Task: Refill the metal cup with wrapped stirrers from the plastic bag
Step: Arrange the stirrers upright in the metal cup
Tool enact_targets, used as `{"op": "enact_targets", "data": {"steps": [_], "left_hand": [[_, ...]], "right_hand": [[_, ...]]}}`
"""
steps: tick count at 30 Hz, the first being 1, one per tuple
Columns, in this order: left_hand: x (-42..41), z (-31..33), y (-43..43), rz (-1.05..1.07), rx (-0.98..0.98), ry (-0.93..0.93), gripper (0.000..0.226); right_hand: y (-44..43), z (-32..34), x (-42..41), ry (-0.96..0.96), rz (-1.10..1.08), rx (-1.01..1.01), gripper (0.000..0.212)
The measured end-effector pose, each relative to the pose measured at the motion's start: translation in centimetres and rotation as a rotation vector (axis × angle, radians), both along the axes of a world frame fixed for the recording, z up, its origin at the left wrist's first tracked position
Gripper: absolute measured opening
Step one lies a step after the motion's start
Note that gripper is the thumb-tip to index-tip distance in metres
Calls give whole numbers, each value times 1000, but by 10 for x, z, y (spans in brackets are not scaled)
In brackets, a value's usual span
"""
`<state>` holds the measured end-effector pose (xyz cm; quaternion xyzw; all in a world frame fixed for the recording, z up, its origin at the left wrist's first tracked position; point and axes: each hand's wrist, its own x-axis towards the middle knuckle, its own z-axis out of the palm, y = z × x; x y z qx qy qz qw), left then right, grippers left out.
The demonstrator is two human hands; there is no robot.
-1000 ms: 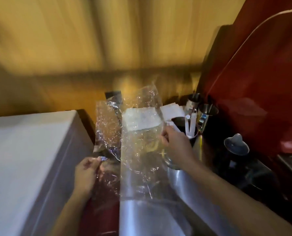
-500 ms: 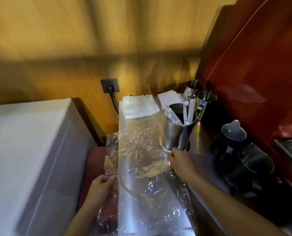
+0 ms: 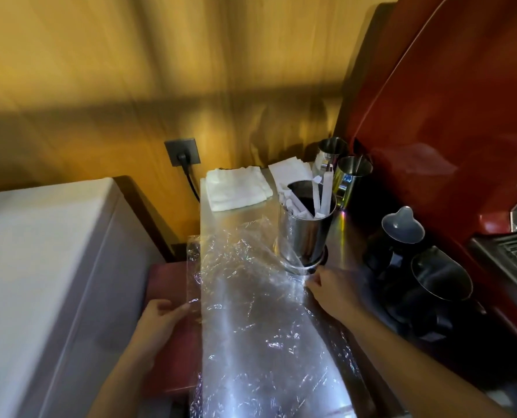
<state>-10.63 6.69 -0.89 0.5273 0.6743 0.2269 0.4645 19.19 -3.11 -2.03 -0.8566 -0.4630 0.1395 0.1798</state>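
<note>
Head view shows a crinkled clear plastic bag (image 3: 251, 297) spread flat along a narrow shiny steel counter (image 3: 233, 218). Left hand (image 3: 157, 319) pinches the bag's left edge between thumb and fingers; right hand (image 3: 332, 289) grips its right edge, fingers curled, just below a tall polished metal cup (image 3: 305, 230) holding several white paper-wrapped stirrers (image 3: 323, 194). Behind lies 1 folded white cloth (image 3: 236, 188).
</note>
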Motion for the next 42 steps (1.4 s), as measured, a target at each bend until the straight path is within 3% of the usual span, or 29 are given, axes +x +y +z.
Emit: {"op": "enact_targets", "data": {"steps": [5, 10, 13, 16, 19, 22, 31, 35, 39, 42], "left_hand": [[41, 34, 3, -96, 311, 70, 16], [101, 73, 6, -301, 480, -17, 23], [134, 89, 11, -452, 509, 24, 59], [162, 98, 18, -575, 491, 126, 106], [183, 97, 27, -687, 484, 281, 122], [195, 93, 33, -775, 472, 306, 117], [205, 97, 46, -923, 523, 165, 65], [210, 109, 50, -903, 678, 264, 40], [216, 121, 55, -917, 774, 304, 39], [221, 127, 62, -971, 726, 231, 55]], "right_hand": [[3, 15, 6, 59, -16, -6, 14], [6, 53, 17, 32, -160, 222, 13], [10, 80, 26, 223, -266, 464, 9], [22, 106, 35, 482, -208, 634, 10], [36, 127, 46, 585, -25, 534, 53], [43, 136, 53, 605, 120, 435, 68], [45, 134, 69, 461, 363, 271, 56], [53, 136, 75, 279, 333, 270, 62], [67, 138, 77, 334, 292, 246, 88], [79, 143, 81, 313, 317, 137, 106]]}}
